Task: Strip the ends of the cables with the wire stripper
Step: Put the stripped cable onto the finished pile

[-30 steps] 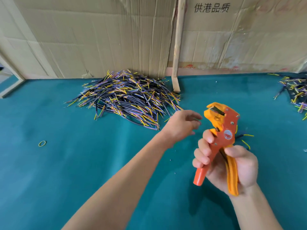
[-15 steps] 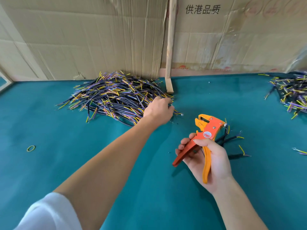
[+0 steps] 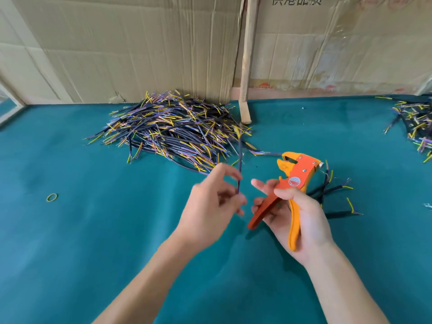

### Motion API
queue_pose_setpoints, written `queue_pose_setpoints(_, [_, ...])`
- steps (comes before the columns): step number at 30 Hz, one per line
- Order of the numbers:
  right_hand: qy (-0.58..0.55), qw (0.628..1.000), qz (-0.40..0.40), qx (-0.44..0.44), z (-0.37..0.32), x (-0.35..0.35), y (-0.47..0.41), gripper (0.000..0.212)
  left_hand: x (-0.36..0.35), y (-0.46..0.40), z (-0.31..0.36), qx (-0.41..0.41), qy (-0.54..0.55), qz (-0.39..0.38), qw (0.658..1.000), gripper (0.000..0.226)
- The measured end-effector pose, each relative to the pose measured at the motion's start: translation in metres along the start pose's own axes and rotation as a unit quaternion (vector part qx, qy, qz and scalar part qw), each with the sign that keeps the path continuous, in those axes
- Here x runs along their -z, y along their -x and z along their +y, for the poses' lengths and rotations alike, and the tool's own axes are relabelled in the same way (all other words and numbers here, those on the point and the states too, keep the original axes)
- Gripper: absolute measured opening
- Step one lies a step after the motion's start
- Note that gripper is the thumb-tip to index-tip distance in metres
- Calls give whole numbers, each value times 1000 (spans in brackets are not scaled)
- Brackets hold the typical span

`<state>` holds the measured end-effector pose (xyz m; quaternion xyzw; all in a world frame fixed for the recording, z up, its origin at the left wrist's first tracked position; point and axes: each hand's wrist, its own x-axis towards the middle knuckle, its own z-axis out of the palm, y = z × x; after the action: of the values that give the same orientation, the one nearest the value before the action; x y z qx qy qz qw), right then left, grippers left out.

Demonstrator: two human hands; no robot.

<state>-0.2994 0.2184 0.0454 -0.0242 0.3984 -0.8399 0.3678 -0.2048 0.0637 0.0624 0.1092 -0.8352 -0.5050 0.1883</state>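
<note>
The worktop is covered in plain teal cloth. Beyond the left grip, the big cable heap is black-sheathed with yellow, purple and blue ends. The cable that grip holds is dark. In the right grip, the wire stripper is orange-red and yellow-orange, with a round red-and-white label. The cardboard behind is plain tan.

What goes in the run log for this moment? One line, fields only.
left hand: pinches one cable | right hand: holds wire stripper, head up | cable not in stripper | cable pile behind
</note>
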Motion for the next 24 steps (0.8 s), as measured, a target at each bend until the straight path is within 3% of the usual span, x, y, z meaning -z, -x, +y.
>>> queue_pose_setpoints(5, [10,995,-94,-32,1,-1,6,45,-4,58,-18,-3,-77,-49,996,39])
queue_pose_setpoints(10, [39,987,-150,-41,4,-4,9,52,-1,69,-26,60,-48,-66,995,29])
queue_pose_setpoints(14, [41,985,-163,-44,3,-1,8,57,5,63,-24,81,-5,-99,992,9])
queue_pose_setpoints(24, [44,973,-218,-59,1,2,6,67,7,35,-28,130,154,-111,973,13])
